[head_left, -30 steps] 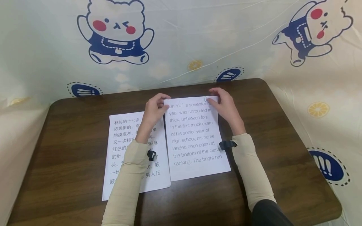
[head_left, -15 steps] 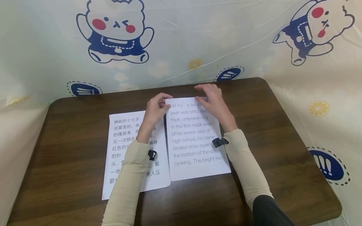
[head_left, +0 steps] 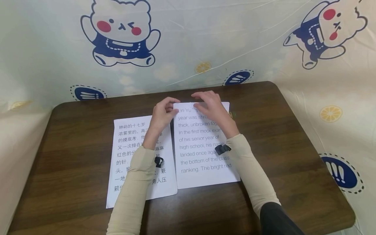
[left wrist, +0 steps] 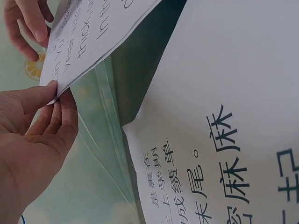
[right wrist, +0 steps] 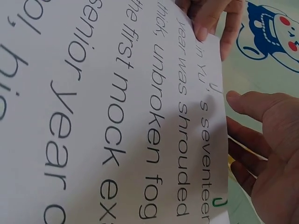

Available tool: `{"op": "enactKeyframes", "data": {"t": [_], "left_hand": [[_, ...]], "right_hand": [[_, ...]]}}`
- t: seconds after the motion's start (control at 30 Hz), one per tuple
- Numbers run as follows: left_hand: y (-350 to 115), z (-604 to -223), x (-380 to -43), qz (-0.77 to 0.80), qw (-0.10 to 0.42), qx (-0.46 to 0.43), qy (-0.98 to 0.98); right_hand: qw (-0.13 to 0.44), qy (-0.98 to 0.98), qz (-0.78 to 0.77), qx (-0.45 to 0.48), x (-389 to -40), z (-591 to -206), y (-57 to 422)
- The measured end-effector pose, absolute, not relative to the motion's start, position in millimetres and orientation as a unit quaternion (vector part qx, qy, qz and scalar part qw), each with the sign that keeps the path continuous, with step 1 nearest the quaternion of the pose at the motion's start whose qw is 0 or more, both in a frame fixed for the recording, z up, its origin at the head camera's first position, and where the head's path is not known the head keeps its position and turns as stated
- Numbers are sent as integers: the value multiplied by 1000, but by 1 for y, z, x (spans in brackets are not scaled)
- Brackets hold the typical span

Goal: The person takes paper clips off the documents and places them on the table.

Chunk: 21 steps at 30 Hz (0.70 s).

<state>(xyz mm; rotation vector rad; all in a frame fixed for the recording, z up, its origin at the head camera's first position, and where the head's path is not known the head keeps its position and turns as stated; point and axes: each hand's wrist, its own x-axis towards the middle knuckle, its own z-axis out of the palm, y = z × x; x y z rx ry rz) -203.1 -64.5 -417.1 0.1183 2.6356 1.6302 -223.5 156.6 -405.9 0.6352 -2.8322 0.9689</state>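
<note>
My left hand [head_left: 161,115] pinches the upper left corner of an English-printed paper stack [head_left: 202,178], thumb on top and fingers beneath. In the left wrist view, the stack's held end is raised. My right hand [head_left: 211,106] is at the middle of its top edge. In the right wrist view, the right thumb [right wrist: 238,100] is just off that edge, apart from the fingers, which pass behind it. A green paper clip [right wrist: 218,202] sits on the edge, and a second paper clip [right wrist: 214,88] is close by the thumb tip.
Chinese-printed sheets [head_left: 141,122] lie to the left, partly under my left arm. Small yellow and green paper clips [head_left: 231,115] lie on the dark wooden table [head_left: 282,147] right of the stack. A patterned curtain [head_left: 182,39] hangs behind the table.
My right hand has slid left along the top edge, from the right corner to the middle. The stack's top has shifted slightly right. The left hand keeps its pinch.
</note>
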Motion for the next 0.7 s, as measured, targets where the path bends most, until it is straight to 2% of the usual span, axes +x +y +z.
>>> {"op": "enactKeyframes", "data": {"t": [0.33,0.7], "left_hand": [[-64,-418,-204,529,23,43,847],[-63,-418,-203,530,33,36,846]], "right_hand": [[52,-920,308,237,-221,-412,151],[28,-929,295,222,-218,-413,147]]}}
